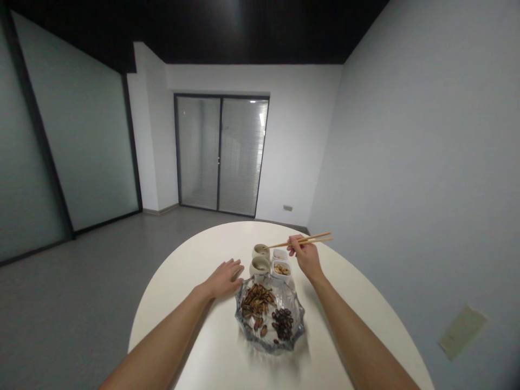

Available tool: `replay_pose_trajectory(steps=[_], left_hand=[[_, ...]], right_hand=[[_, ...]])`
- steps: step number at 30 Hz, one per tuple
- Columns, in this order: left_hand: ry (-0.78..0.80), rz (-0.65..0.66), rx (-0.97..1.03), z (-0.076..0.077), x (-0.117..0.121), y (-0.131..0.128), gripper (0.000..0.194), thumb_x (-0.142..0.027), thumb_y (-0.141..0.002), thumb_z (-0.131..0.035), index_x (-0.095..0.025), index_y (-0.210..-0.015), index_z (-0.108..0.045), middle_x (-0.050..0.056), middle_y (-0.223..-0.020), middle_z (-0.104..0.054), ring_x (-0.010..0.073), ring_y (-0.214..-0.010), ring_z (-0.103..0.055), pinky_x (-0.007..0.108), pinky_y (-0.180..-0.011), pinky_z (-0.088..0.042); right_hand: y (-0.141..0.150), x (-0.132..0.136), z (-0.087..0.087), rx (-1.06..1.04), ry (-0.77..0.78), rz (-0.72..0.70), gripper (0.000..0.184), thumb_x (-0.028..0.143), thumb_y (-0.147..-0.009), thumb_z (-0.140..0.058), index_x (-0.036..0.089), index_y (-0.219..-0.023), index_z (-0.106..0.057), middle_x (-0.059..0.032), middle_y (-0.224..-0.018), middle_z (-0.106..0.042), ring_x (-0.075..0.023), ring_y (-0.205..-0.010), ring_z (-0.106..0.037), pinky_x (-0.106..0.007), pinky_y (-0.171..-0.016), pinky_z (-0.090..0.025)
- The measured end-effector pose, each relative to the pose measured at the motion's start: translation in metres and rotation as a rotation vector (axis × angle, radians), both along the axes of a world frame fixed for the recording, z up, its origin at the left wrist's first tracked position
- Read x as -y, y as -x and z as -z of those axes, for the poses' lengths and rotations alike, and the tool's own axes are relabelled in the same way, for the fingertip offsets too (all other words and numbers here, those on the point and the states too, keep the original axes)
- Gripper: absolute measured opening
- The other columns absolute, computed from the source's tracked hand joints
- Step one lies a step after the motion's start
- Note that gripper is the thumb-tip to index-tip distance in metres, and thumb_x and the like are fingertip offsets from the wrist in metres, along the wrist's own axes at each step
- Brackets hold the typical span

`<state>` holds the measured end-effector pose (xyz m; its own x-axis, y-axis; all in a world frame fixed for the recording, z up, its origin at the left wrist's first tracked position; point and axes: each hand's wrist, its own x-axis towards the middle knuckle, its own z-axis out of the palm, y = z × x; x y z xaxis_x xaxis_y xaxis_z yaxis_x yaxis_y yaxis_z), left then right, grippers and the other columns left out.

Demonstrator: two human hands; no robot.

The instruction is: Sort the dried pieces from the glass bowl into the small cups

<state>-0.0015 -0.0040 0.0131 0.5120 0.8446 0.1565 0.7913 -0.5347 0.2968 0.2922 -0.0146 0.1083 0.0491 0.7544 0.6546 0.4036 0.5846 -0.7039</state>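
My right hand grips a pair of wooden chopsticks, their tips pointing left at the rim of the farther small round cup. Whether the tips pinch anything is too small to tell. Flat on the table, my left hand has its fingers spread beside the glass bowl and the nearer cup. The clear scalloped glass bowl holds a heap of thin brown pieces, dark red dates or beans and a few larger brown nuts.
Right of the cups stand two small white square dishes: the nearer dish holds pale tan pieces, the farther dish something whitish. All rest on a round white table. A wall runs close on the right; a glazed door is behind.
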Motion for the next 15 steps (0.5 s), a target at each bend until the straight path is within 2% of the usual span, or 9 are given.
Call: replay_pose_trajectory(steps=[7,11,15], left_hand=[[0.011,-0.011,-0.012,-0.002,0.000,0.000,0.054,-0.045,-0.094,-0.046,-0.019,-0.142,-0.048,0.011,-0.157,-0.034,0.0316,-0.146,-0.025,0.049,-0.119,-0.022],[0.006,0.002,-0.018,-0.003,0.002,0.000,0.054,-0.046,-0.094,-0.045,-0.018,-0.141,-0.048,0.012,-0.156,-0.034,0.0319,-0.146,-0.026,0.049,-0.119,-0.022],[-0.009,0.003,-0.009,-0.002,0.003,0.000,0.052,-0.046,-0.094,-0.046,-0.020,-0.139,-0.050,0.011,-0.156,-0.036,0.0320,-0.145,-0.028,0.049,-0.118,-0.023]], right_hand=[[0.003,-0.015,0.021,0.172,0.074,0.108,0.048,0.063,-0.094,-0.046,0.020,-0.083,-0.066,-0.0015,-0.064,-0.069,-0.0183,-0.056,-0.065,-0.027,-0.061,-0.048],[-0.003,-0.010,0.019,0.129,0.050,0.144,0.049,0.063,-0.094,-0.045,0.020,-0.081,-0.066,-0.0017,-0.064,-0.068,-0.0188,-0.058,-0.065,-0.027,-0.062,-0.048],[-0.008,0.008,0.013,0.045,0.026,0.130,0.048,0.063,-0.093,-0.048,0.019,-0.082,-0.065,-0.0023,-0.065,-0.067,-0.0180,-0.057,-0.063,-0.027,-0.060,-0.049]])
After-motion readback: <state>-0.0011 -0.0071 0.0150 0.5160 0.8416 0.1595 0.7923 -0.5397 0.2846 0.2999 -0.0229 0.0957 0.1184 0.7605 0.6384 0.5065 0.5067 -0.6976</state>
